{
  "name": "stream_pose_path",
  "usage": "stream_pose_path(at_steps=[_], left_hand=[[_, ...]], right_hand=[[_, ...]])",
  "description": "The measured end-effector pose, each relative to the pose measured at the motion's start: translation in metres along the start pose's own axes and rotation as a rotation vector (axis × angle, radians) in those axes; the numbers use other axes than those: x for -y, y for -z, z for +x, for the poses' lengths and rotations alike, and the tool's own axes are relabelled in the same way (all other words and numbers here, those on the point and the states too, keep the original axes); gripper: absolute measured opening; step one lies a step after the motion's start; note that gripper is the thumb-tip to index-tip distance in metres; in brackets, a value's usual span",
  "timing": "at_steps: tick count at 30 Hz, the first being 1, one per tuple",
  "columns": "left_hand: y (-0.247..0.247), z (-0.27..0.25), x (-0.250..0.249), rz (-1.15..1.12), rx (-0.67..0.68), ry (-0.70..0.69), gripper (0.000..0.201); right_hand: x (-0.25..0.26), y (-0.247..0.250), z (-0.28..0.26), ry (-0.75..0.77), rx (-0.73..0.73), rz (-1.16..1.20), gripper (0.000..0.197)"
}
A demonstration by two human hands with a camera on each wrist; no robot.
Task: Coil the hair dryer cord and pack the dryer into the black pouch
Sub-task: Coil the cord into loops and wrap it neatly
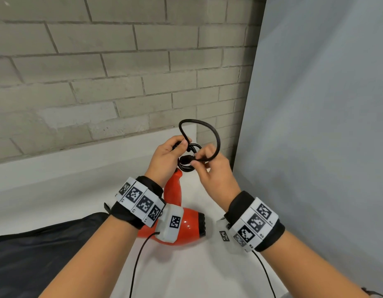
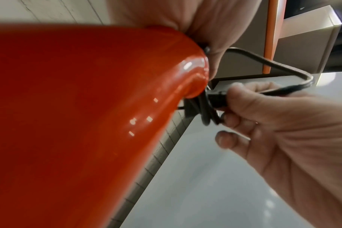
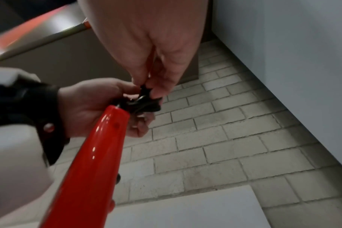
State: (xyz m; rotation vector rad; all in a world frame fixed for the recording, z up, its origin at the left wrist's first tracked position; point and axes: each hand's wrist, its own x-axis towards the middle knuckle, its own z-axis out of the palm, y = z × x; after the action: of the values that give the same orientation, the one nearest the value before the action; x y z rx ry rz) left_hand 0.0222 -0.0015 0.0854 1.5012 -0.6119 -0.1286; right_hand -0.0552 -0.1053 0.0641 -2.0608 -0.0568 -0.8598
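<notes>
A glossy red hair dryer hangs over the white table, its handle pointing up toward both hands. My left hand grips the small coils of black cord bunched at the handle's end. My right hand pinches the cord near its plug between thumb and fingers. A loose loop of cord arches above both hands. The black pouch lies flat at the lower left, under my left forearm.
A grey brick wall stands behind the white table. A pale blue-grey panel closes off the right side, close to my right hand. Thin sensor cables trail from both wristbands.
</notes>
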Motion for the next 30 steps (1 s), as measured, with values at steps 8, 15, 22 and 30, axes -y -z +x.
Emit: stream_pose_path(at_steps=[8, 15, 22, 30], left_hand=[[-0.013, -0.011, -0.008, -0.015, 0.174, -0.059, 0.024], [-0.008, -0.006, -0.004, 0.021, 0.140, -0.029, 0.023], [0.004, 0.001, -0.001, -0.022, 0.122, 0.023, 0.024], [-0.004, -0.001, 0.000, 0.025, 0.111, -0.036, 0.025]], right_hand=[[-0.015, -0.011, 0.015, 0.010, -0.093, 0.108, 0.028], [-0.048, 0.003, -0.006, -0.003, 0.244, 0.149, 0.022], [-0.103, 0.018, -0.028, -0.503, 0.679, -0.342, 0.027], [-0.066, 0.007, -0.008, -0.345, 0.673, 0.010, 0.042]])
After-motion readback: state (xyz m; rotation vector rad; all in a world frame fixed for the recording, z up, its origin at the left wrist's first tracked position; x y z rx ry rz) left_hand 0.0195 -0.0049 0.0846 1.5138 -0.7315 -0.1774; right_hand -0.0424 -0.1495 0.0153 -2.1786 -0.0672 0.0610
